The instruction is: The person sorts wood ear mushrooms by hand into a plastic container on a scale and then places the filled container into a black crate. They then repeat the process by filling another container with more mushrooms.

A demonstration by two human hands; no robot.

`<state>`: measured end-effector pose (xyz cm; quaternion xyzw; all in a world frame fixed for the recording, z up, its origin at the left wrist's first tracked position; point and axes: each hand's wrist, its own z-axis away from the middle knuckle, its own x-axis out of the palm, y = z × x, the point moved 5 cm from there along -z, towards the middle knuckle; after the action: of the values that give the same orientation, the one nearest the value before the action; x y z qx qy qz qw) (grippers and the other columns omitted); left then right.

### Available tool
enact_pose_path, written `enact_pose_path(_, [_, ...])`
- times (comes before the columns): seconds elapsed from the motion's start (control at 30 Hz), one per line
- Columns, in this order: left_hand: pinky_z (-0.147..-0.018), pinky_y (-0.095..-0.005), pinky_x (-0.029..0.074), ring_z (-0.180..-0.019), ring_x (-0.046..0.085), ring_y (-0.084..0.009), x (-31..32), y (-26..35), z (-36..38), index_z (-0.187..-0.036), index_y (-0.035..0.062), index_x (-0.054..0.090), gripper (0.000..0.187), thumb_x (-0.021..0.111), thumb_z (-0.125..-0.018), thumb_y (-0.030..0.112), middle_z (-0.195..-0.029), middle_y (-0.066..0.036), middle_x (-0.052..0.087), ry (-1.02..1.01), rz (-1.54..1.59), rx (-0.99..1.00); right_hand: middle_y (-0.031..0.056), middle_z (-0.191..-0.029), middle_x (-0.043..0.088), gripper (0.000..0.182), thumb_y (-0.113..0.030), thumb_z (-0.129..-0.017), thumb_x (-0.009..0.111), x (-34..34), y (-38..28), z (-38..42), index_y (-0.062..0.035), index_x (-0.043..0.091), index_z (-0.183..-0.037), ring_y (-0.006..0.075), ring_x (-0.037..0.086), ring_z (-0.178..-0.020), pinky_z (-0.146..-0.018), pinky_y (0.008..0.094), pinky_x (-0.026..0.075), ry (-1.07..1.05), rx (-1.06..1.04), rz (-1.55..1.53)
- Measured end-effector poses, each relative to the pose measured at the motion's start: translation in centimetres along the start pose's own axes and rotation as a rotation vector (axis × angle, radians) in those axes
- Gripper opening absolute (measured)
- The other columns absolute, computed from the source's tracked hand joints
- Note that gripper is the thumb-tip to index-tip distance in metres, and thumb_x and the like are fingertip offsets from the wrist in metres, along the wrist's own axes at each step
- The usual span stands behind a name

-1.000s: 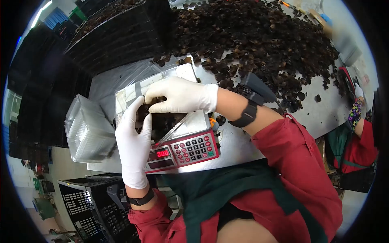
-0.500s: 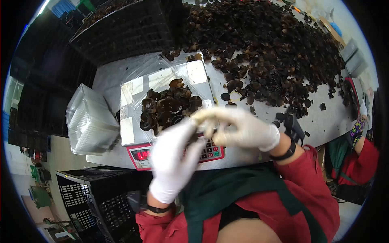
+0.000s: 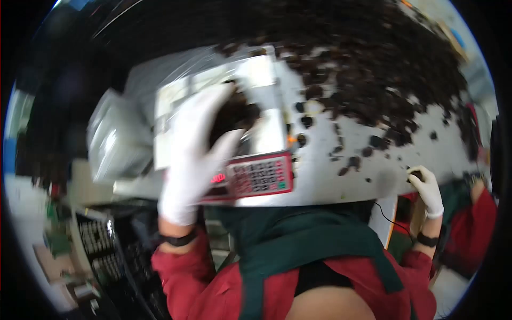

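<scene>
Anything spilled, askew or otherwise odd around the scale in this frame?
Loose dark mushroom pieces lie scattered on the table right of the scale, away from the main heap. The frame is motion-blurred; nothing else stands out.

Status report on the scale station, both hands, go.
Left hand open, spread over the fungus tray on the scale. Right hand at the table edge, grip unclear through blur. Loose fungus pieces scattered between.

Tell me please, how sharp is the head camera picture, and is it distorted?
Head view: strong motion blur everywhere; the left hand over the scale is smeared, and the keypad and display cannot be read. Fisheye distortion bends the table edge, with a black ring at the corners. The dark pile shows no detail.
</scene>
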<state>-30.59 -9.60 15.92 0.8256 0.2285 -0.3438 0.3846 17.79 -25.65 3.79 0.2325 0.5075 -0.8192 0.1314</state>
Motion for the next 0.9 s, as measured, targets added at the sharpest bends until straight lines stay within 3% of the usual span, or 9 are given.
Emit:
enact_pose_path(0.1, [-0.112,-0.0417,0.036,-0.132,0.048,-0.0333,0.3,-2.1,-0.7,-0.136,0.0039,0.055,0.067,0.074,-0.072,0.003,-0.139,-0.018,0.054,-0.15,-0.043,-0.085,0.0025,-0.086,0.065,0.013,-0.009,-0.084,0.069,-3.2,2.2,3.8,0.0008,0.067,-0.093,0.0114,0.061,-0.083,-0.074,0.0297,0.051,0.064,-0.028,0.189])
enact_pose_path(0.2, [-0.116,-0.0409,0.029,-0.135,0.044,-0.0327,2.2,-3.2,-0.2,-0.139,0.0045,0.052,0.071,0.071,-0.071,0.001,-0.139,-0.015,0.054,-0.286,-0.128,-0.015,0.01,-0.083,0.068,0.023,-0.016,-0.085,0.072,-4.5,3.5,3.9,0.0017,0.068,-0.099,0.0162,0.064,-0.08,-0.076,0.0329,0.052,0.158,-0.061,0.359])
enact_pose_path(0.3, [-0.114,-0.0428,0.031,-0.133,0.045,-0.0332,2.2,-3.7,0.4,-0.139,0.0038,0.051,0.069,0.068,-0.073,-0.002,-0.139,-0.014,0.053,-0.295,-0.087,-0.06,0.0171,-0.108,0.065,0.036,-0.029,-0.087,0.066,-3.3,3.0,1.2,-0.0051,0.065,-0.114,0.0343,0.064,-0.098,-0.088,0.0414,0.051,0.322,-0.229,0.476])
enact_pose_path(0.33, [-0.114,-0.0433,0.031,-0.133,0.046,-0.0334,2.3,-4.1,0.3,-0.139,0.0038,0.051,0.068,0.067,-0.074,-0.003,-0.14,-0.015,0.053,-0.308,-0.111,-0.066,0.017,-0.115,0.062,0.04,-0.028,-0.087,0.065,-2.8,2.0,0.1,-0.0075,0.062,-0.12,0.0357,0.06,-0.107,-0.094,0.0419,0.049,0.281,-0.173,0.467])
enact_pose_path(0.47, [-0.113,-0.0435,0.032,-0.134,0.044,-0.0337,2.8,-3.8,0.3,-0.141,0.0042,0.048,0.067,0.065,-0.077,-0.003,-0.143,-0.014,0.05,-0.348,-0.193,-0.067,0.0157,-0.127,0.055,0.053,-0.026,-0.084,0.067,-0.4,0.5,-5.2,-0.0134,0.054,-0.134,0.0344,0.052,-0.121,-0.102,0.0433,0.045,0.428,-0.272,0.584])
enact_pose_path(0.53, [-0.113,-0.044,0.032,-0.135,0.043,-0.0335,2.8,-3.7,0.3,-0.143,0.0047,0.046,0.067,0.063,-0.08,-0.003,-0.146,-0.015,0.047,-0.352,-0.258,-0.053,0.0127,-0.129,0.054,0.049,-0.021,-0.084,0.068,0.6,-0.4,-7.2,-0.0161,0.057,-0.131,0.0337,0.053,-0.119,-0.101,0.0428,0.046,0.598,-0.433,0.538])
enact_pose_path(0.67, [-0.114,-0.0459,0.031,-0.137,0.041,-0.0343,2.4,-2.5,0.7,-0.146,0.0051,0.043,0.066,0.063,-0.083,0.0,-0.146,-0.016,0.047,-0.296,-0.251,-0.085,0.0096,-0.12,0.06,0.036,-0.017,-0.084,0.068,0.8,1.9,-10.2,-0.0153,0.064,-0.12,0.0322,0.055,-0.113,-0.098,0.0412,0.047,0.652,-0.481,0.56])
enact_pose_path(0.8, [-0.115,-0.0433,0.031,-0.138,0.04,-0.0337,1.3,-2.0,2.0,-0.146,0.0019,0.042,0.059,0.058,-0.089,0.001,-0.145,-0.018,0.046,-0.172,-0.283,-0.061,0.0061,-0.098,0.068,0.017,-0.013,-0.084,0.069,-1.0,3.6,-10.5,-0.0101,0.073,-0.1,0.0276,0.062,-0.095,-0.089,0.0383,0.049,0.764,-0.487,0.298])
enact_pose_path(0.9, [-0.109,-0.0418,0.039,-0.129,0.049,-0.0338,0.5,1.8,0.9,-0.138,-0.0013,0.05,0.047,0.06,-0.093,0.008,-0.138,-0.019,0.052,-0.072,-0.299,0.06,0.0089,-0.11,0.072,0.02,-0.016,-0.095,0.065,-1.4,5.3,-11.3,-0.007,0.072,-0.111,0.0137,0.066,-0.092,-0.069,0.0288,0.05,0.491,-0.103,-0.497])
